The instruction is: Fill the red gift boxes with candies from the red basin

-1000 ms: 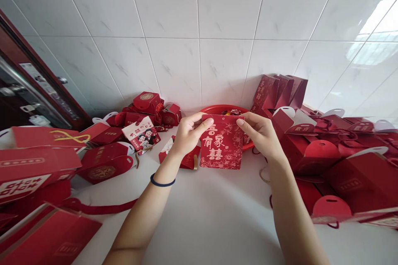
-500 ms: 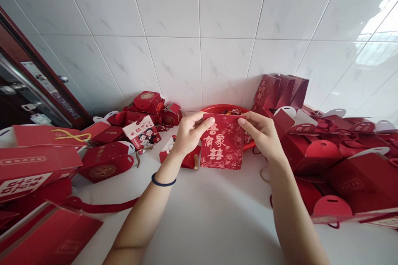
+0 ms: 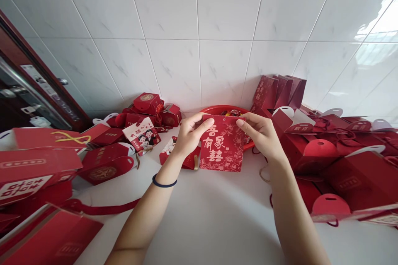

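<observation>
A flat-looking red paper bag [image 3: 222, 149] with white characters and flower prints hangs upright above the white table. My left hand [image 3: 193, 133] pinches its upper left corner, thumb in front and fingers behind. The upper right corner is pinched the same way by my right hand [image 3: 259, 134]. Near the bag's top edge is a small hole. Behind the bag stands a red basket [image 3: 214, 109] with wrapped pieces in it, partly hidden by the bag and my hands. A small red box [image 3: 190, 160] lies beside my left wrist.
Red boxes [image 3: 107, 161] and a cartoon-printed box [image 3: 143, 136] crowd the left. On the right are more red boxes [image 3: 311, 153], with several upright bags [image 3: 267, 91] behind them. A white tiled wall [image 3: 174, 66] closes off the back.
Both hands keep their pinch on the red bag. The view has shifted very slightly; nothing was let go or newly taken hold of.
</observation>
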Demonstrator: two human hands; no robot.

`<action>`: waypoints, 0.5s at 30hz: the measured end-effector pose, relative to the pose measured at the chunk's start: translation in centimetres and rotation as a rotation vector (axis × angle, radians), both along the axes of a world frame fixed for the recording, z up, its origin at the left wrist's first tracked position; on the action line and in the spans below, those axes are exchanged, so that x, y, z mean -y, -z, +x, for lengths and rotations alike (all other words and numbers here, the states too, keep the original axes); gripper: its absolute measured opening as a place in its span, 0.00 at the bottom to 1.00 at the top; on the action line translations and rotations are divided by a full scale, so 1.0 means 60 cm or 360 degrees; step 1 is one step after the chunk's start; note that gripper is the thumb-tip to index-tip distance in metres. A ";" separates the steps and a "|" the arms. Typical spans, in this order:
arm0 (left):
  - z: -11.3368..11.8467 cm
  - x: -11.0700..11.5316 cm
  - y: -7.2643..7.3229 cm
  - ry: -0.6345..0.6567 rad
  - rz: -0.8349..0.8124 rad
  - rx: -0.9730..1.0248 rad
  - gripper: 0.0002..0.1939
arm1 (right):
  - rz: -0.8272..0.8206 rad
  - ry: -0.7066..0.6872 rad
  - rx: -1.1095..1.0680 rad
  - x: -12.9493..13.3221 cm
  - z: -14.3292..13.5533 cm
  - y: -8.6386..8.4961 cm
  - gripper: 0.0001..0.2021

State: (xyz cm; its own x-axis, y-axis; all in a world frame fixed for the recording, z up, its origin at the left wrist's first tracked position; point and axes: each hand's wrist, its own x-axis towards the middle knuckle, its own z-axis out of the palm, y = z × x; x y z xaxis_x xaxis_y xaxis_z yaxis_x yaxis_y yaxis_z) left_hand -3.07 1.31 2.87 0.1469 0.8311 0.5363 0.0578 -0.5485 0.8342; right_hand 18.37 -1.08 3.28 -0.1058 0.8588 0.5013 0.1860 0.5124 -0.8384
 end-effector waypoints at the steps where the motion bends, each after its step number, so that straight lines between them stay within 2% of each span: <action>1: 0.000 0.001 -0.001 0.0007 0.0005 0.0001 0.17 | 0.0003 -0.0002 -0.0006 0.000 0.000 0.000 0.21; 9: 0.001 0.004 -0.005 0.0096 -0.0006 0.0002 0.17 | -0.0019 -0.0019 -0.0102 0.004 -0.003 -0.004 0.19; 15: 0.004 0.001 0.002 0.0069 0.0004 -0.0026 0.19 | -0.0043 -0.0037 -0.0092 0.012 -0.001 -0.006 0.19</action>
